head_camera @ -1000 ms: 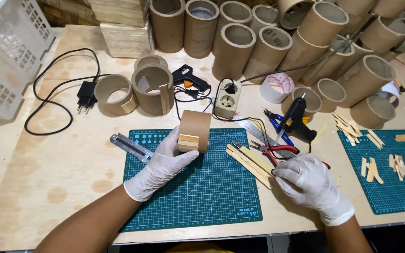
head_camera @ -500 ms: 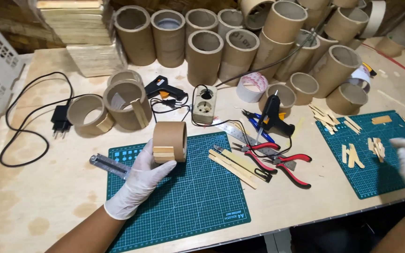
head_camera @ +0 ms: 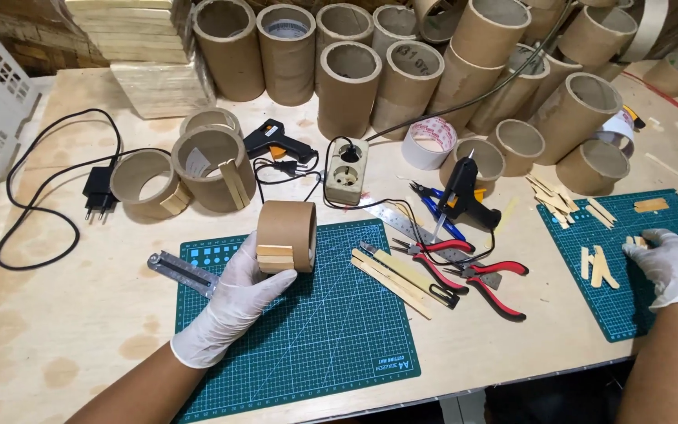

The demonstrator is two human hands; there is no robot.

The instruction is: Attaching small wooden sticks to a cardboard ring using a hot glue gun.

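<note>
While the left hand [head_camera: 229, 310], in a white glove, curls partly closed around the short brown cardboard ring [head_camera: 286, 236], thumb on one side and fingers behind, the right hand [head_camera: 671, 265], gloved the same, rests loosely curved on the small green cutting mat [head_camera: 629, 314] far right of that ring. Its fingertips touch a short pale wooden stick [head_camera: 639, 243]; whether it actually pinches the stick I cannot tell from here.

That cardboard ring stands on its curved side on the large green cutting mat [head_camera: 308, 345], at the mat's far edge, so its axis lies level, running roughly away from the person, with one open end facing them. Two or three short wooden slats [head_camera: 275, 258] are stuck flat across its outer wall, lying along that axis. It looks light and fairly stiff, though a thin wall like this would likely dent under a hard squeeze, and it would roll if let go. Taking it across the outer wall, clear of the slats, seems safest.

Left of the ring lies a folding metal ruler [head_camera: 182, 271]. Right of it lie long pale wooden strips [head_camera: 394, 281] and red-handled pliers [head_camera: 496, 276], with a black glue gun [head_camera: 464, 188] beyond. Behind the ring sits a beige socket block [head_camera: 346, 171], and farther back stand tall cardboard tubes [head_camera: 347, 86].
</note>
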